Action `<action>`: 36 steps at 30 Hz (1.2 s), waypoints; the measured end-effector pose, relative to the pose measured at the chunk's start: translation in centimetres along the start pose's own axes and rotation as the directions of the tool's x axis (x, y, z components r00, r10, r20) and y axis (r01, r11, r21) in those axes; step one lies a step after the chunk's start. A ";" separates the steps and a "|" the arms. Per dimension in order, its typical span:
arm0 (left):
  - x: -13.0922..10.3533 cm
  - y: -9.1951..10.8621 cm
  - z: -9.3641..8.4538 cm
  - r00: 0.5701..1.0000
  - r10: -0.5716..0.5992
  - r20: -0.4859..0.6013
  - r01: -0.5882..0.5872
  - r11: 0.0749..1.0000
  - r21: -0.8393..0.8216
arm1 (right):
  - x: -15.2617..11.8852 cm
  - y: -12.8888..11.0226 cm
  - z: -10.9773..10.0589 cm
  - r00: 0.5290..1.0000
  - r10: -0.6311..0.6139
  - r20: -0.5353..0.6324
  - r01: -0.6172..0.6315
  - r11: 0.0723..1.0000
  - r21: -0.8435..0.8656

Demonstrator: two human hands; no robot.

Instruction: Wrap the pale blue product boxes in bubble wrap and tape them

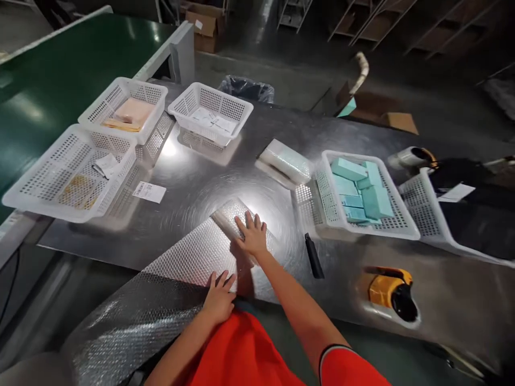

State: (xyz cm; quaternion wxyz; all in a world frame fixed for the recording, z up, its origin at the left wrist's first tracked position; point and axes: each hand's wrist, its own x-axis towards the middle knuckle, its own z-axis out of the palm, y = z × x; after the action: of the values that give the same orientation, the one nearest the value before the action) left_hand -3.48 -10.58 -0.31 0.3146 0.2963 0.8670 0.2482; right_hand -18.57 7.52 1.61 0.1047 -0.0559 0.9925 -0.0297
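A long sheet of bubble wrap (pixel 169 289) runs from the lower left up onto the steel table (pixel 209 177). Its far end is wound round a small packet (pixel 230 215). My right hand (pixel 252 236) lies flat on that wrapped packet, fingers spread. My left hand (pixel 219 296) presses flat on the bubble wrap at the table's near edge, fingers apart. Neither hand grips anything.
A black marker (pixel 314 256) and an orange tape dispenser (pixel 392 292) lie to the right. A white basket (pixel 402 228) holds teal boxes (pixel 360 190). Several white baskets (pixel 68 177) stand at the left, one (pixel 211 110) further back. A wrapped bundle (pixel 286 161) lies mid-table.
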 end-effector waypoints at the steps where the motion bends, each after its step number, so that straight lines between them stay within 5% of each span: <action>1: 0.0 0.1 -0.3 1.000 -0.003 0.006 0.003 1.000 -0.015 | 0.2 0.5 0.0 1.000 0.015 -0.001 -0.015 1.000 0.003; 12: 0.1 0.7 0.0 0.989 -0.144 -0.017 0.145 0.989 0.031 | 0.1 1.8 -0.6 0.999 -0.018 -0.037 0.021 0.996 0.086; 17: 1.6 1.0 -1.9 0.959 -0.224 -0.173 0.256 0.946 0.200 | -0.4 1.6 0.2 0.995 -0.074 -0.069 0.085 0.983 0.162; 21: 2.7 0.4 -3.3 0.932 -0.335 -0.139 0.363 0.862 0.353 | -0.2 2.5 -0.5 0.992 -0.119 -0.042 0.126 0.946 0.300; 23: 2.9 -0.2 -3.5 0.930 -0.358 -0.086 0.361 0.839 0.407 | -1.1 4.9 -1.3 0.996 -0.014 -0.087 0.044 0.936 0.350; 25: 2.9 -0.8 -3.3 0.930 -0.363 -0.055 0.349 0.829 0.437 | -3.3 8.5 -1.6 0.951 0.265 -0.158 -0.191 0.909 0.371; 29: 3.2 -0.9 -3.1 0.924 -0.372 -0.090 0.373 0.822 0.430 | -9.4 16.4 0.6 0.703 0.701 -0.118 -0.634 0.694 0.342; 32: 3.8 -0.6 -3.9 0.919 -0.359 -0.161 0.393 0.811 0.434 | -12.2 20.2 3.0 0.700 0.714 -0.005 -0.687 0.675 0.270; 36: 4.5 -1.4 -6.1 0.869 -0.404 -0.285 0.492 0.759 0.426 | -12.8 21.1 3.3 0.718 0.695 0.050 -0.668 0.666 0.333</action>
State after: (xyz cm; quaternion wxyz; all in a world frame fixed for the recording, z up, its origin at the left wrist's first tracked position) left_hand -10.99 -10.04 1.24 0.2026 0.1257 0.9705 -0.0353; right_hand -7.60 29.82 -0.51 0.0757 0.3385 0.9250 -0.1552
